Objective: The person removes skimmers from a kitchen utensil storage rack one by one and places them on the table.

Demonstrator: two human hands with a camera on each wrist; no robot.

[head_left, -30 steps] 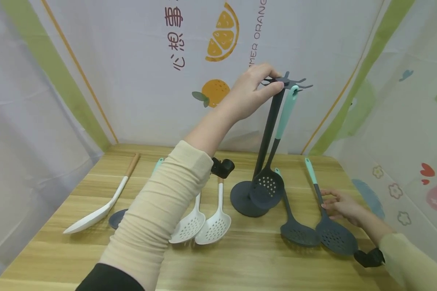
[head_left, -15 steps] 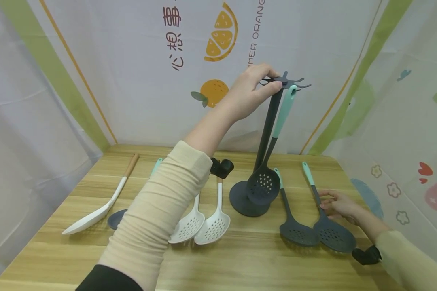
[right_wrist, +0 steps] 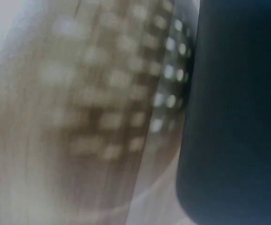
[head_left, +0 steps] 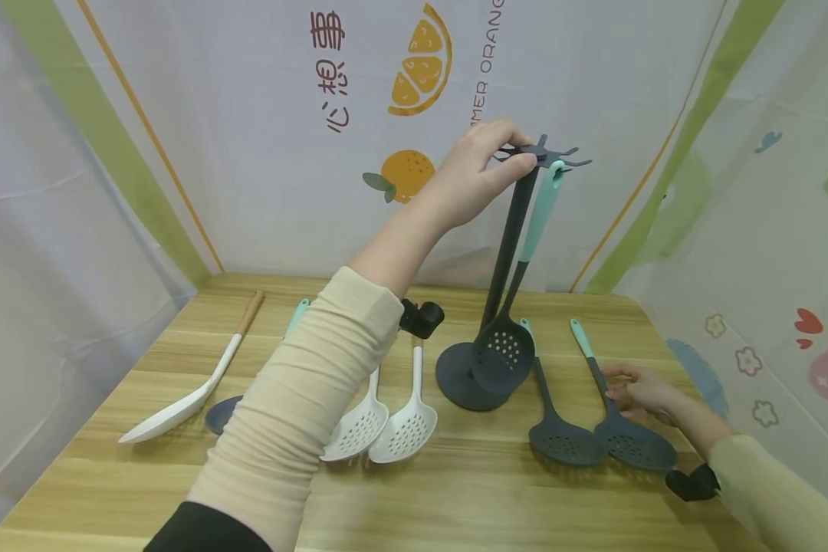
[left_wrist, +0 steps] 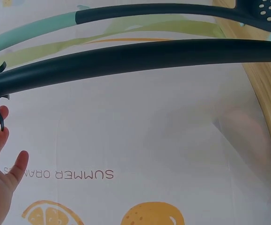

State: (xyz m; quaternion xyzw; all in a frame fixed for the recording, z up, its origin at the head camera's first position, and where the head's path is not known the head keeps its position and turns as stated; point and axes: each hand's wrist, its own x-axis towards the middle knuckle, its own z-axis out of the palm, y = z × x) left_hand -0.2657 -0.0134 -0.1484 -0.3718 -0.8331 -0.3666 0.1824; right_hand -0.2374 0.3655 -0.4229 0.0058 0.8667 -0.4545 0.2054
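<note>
My left hand [head_left: 479,172] holds the hub of a black utensil stand [head_left: 507,261], thumb and fingers at its hooks. From one hook hangs a dark skimmer [head_left: 504,360] with a mint handle. In the left wrist view, my left hand's fingers [left_wrist: 18,166] show below the pole. At the right, my right hand [head_left: 642,391] pinches the shaft of a dark slotted turner [head_left: 637,445] with a mint handle. Its head overlaps that of another dark slotted utensil [head_left: 566,445]. The right wrist view is blurred, with a pattern of holes [right_wrist: 170,72] beside a large dark shape.
On the wooden table [head_left: 483,498] lie two white slotted utensils [head_left: 405,433], left of the stand. Farther left is a white utensil with a wooden handle [head_left: 179,414]. A dark utensil [head_left: 222,414] is partly hidden by the left sleeve. Printed curtains surround the table.
The turner in my right hand has tilted, its mint handle end moving lower and slightly left. My left hand stays at the stand's top. The hanging skimmer shifted slightly left, then back.
</note>
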